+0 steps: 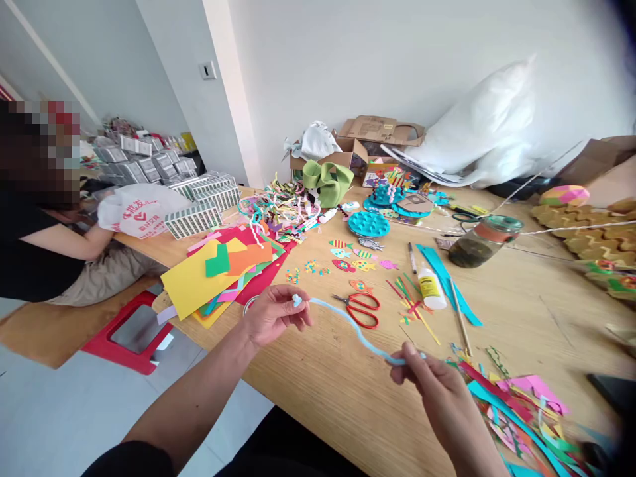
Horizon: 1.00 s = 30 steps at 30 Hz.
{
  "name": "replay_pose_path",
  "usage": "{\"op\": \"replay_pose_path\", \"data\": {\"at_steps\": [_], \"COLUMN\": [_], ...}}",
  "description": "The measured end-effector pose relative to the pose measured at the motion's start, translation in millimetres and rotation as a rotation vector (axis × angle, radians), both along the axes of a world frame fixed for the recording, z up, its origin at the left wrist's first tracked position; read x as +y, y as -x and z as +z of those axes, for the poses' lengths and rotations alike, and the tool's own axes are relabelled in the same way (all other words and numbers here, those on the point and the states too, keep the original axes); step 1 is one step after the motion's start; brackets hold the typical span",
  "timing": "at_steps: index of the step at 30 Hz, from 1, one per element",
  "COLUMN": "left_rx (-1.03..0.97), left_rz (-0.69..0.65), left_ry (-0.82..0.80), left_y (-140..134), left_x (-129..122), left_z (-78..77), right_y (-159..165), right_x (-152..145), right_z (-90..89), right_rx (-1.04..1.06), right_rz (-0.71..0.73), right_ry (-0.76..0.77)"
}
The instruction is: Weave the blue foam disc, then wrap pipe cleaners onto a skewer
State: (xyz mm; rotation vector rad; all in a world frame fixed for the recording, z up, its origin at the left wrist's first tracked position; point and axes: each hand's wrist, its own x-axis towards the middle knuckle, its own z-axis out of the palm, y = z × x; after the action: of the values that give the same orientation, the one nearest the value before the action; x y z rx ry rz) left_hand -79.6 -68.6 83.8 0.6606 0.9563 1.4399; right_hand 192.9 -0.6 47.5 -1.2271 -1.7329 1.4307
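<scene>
A light blue pipe cleaner (358, 331) stretches in a loose curve between my two hands above the near edge of the table. My left hand (278, 313) pinches one end, where a small curled bit shows between thumb and finger. The other end is held between the thumb and fingers of my right hand (431, 377). Beyond the pipe cleaner lie red-handled scissors (362, 310), with a paper fish (361, 286) just behind them. Thin paper strips (415, 301) and a white glue bottle (431, 289) are to the right.
Coloured paper sheets (199, 278) pile up on the left. Paper scraps (521, 404) cover the right front. A glass jar (484, 240) stands at the right, near a tangle of pipe cleaners (281, 205) and a blue disc (368, 224). Another person (34, 232) sits at far left beside a red stool (124, 334).
</scene>
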Motion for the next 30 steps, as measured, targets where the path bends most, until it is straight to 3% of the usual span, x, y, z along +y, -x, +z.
{"op": "replay_pose_path", "data": {"at_steps": [4, 6, 10, 12, 14, 17, 21, 25, 30], "left_rx": [0.122, 0.163, 0.34, 0.516, 0.695, 0.923, 1.091, 1.124, 1.019], "left_rz": [0.151, 0.163, 0.171, 0.195, 0.217, 0.239, 0.22, 0.166, 0.209], "left_ry": [-0.149, -0.218, -0.255, -0.257, -0.272, -0.352, -0.443, -0.437, -0.303], "left_y": [-10.5, -18.1, -37.5, -48.4, -58.2, -67.8, -71.2, -72.1, -78.1], "left_x": [-1.9, -6.9, -24.5, -32.9, -38.6, -42.5, -44.9, -46.4, -44.8], "left_z": [17.1, 28.2, 51.1, 60.0, 65.0, 64.3, 57.1, 52.8, 49.6], "right_y": [4.2, 4.0, 0.5, 3.1, 11.0, 29.3, 47.9, 51.4, 48.8], "right_x": [-22.4, -26.7, -24.5, -25.7, -31.0, -41.5, -49.2, -50.3, -52.8], "right_z": [9.8, 13.3, 26.7, 41.9, 60.4, 81.1, 80.3, 68.8, 68.5], "right_rx": [-0.038, -0.018, 0.08, 0.149, 0.226, 0.309, 0.435, 0.536, 0.559], "right_rz": [0.278, 0.349, 0.179, 0.093, 0.114, 0.225, 0.275, 0.252, 0.209], "right_ry": [-0.008, -0.007, -0.115, -0.209, -0.278, -0.22, -0.015, 0.088, 0.061]}}
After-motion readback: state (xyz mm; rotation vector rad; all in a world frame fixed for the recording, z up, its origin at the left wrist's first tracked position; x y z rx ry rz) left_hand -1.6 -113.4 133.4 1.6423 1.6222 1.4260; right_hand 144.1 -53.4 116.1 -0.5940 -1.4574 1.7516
